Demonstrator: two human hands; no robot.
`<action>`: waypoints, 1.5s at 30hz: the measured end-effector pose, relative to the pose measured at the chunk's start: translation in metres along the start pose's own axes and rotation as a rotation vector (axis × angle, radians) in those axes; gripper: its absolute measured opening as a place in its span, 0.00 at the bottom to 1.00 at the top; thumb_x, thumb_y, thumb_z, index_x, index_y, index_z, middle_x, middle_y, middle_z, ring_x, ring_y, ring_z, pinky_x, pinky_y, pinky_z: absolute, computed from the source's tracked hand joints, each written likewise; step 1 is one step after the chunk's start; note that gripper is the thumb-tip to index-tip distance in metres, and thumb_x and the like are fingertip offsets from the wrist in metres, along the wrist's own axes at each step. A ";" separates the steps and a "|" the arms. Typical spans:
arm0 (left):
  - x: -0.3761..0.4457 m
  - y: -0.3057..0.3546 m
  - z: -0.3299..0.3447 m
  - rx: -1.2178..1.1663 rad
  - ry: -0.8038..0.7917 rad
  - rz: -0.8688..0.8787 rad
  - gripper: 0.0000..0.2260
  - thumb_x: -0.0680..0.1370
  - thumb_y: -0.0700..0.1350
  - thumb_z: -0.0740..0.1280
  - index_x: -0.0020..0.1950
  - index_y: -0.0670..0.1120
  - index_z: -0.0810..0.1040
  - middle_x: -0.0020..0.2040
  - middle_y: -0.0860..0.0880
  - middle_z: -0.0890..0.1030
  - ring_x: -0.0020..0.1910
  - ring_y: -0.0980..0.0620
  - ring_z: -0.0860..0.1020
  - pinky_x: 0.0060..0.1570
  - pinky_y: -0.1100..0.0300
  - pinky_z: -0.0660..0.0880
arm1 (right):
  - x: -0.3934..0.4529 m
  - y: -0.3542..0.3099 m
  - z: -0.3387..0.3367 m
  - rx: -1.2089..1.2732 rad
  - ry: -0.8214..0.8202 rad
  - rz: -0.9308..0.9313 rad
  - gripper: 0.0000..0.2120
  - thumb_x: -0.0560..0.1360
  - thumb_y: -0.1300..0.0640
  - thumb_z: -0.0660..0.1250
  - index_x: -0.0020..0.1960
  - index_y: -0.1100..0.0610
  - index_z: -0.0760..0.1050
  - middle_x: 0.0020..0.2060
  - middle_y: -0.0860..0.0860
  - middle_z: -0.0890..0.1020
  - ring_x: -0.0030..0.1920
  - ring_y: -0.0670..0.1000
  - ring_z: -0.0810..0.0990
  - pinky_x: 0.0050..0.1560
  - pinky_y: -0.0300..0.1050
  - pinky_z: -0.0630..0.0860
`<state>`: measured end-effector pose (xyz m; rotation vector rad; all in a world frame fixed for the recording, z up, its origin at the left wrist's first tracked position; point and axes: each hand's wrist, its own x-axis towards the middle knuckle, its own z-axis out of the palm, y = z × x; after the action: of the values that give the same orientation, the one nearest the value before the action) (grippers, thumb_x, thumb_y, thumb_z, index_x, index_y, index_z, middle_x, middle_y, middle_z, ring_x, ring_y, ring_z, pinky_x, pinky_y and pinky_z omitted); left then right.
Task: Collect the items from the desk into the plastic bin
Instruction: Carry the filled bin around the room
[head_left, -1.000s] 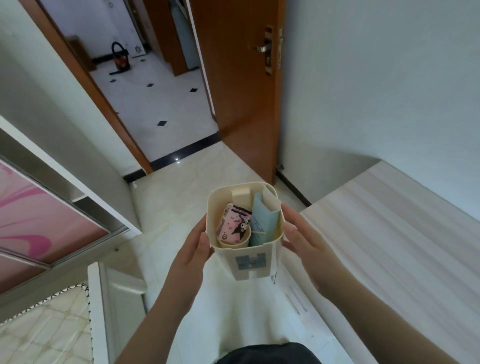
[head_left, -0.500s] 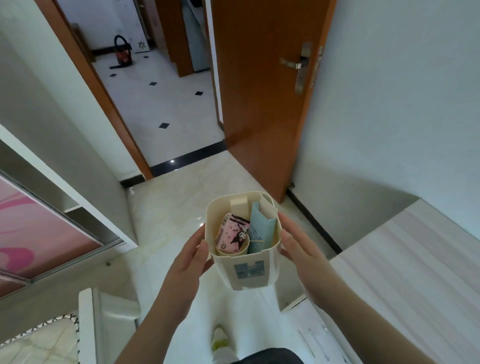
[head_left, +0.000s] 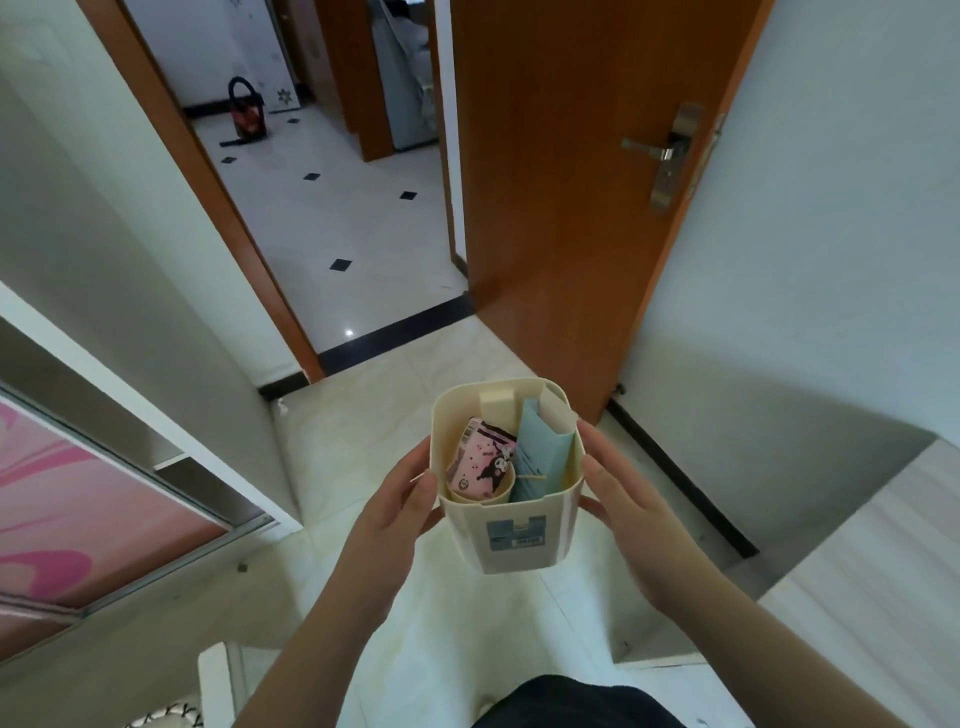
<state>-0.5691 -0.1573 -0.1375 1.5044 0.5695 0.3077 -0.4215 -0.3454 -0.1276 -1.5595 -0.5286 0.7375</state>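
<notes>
A cream plastic bin (head_left: 511, 540) with a grey label on its front is held in the air at chest height, above the floor. My left hand (head_left: 395, 512) presses its left wall and my right hand (head_left: 623, 512) presses its right wall. Inside stand a pink carton with a cartoon print (head_left: 480, 460) set in a beige cup (head_left: 480, 498), a pale blue packet (head_left: 543, 457) and a cream folded card (head_left: 556, 415). The light wooden desk (head_left: 878, 561) lies to my right, apart from the bin.
An open brown door (head_left: 566, 197) stands ahead, with the doorway (head_left: 332, 218) to a tiled hall left of it. A pink sliding wardrobe panel (head_left: 78, 509) is on the left. A white chair back (head_left: 215, 680) shows at the bottom left. A bag (head_left: 248, 114) sits on the hall floor.
The view has swung left and up, away from the desk and toward the doorway. The desk has slid to the right edge. Both hands keep the same hold on the bin.
</notes>
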 end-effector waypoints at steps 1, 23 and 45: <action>0.008 0.000 0.000 0.003 -0.012 0.002 0.17 0.76 0.62 0.59 0.65 0.69 0.73 0.62 0.66 0.78 0.61 0.63 0.77 0.54 0.60 0.77 | 0.005 0.000 -0.001 0.004 0.011 -0.001 0.17 0.83 0.50 0.54 0.65 0.31 0.69 0.59 0.31 0.78 0.59 0.36 0.77 0.49 0.31 0.77; 0.220 0.022 0.105 0.081 -0.292 -0.062 0.18 0.77 0.61 0.64 0.67 0.67 0.72 0.62 0.67 0.77 0.61 0.63 0.77 0.45 0.69 0.77 | 0.127 0.014 -0.132 0.180 0.295 0.008 0.19 0.79 0.50 0.56 0.68 0.38 0.69 0.62 0.39 0.78 0.63 0.42 0.76 0.60 0.41 0.74; 0.409 0.031 0.303 0.048 -0.827 -0.076 0.19 0.76 0.53 0.67 0.67 0.66 0.73 0.65 0.62 0.78 0.65 0.61 0.75 0.57 0.61 0.76 | 0.176 0.021 -0.286 0.220 0.856 0.044 0.20 0.77 0.44 0.57 0.68 0.38 0.69 0.63 0.41 0.78 0.65 0.42 0.74 0.64 0.52 0.69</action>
<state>-0.0624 -0.1955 -0.1829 1.4949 -0.0308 -0.3874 -0.0962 -0.4220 -0.1678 -1.5130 0.2155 0.1030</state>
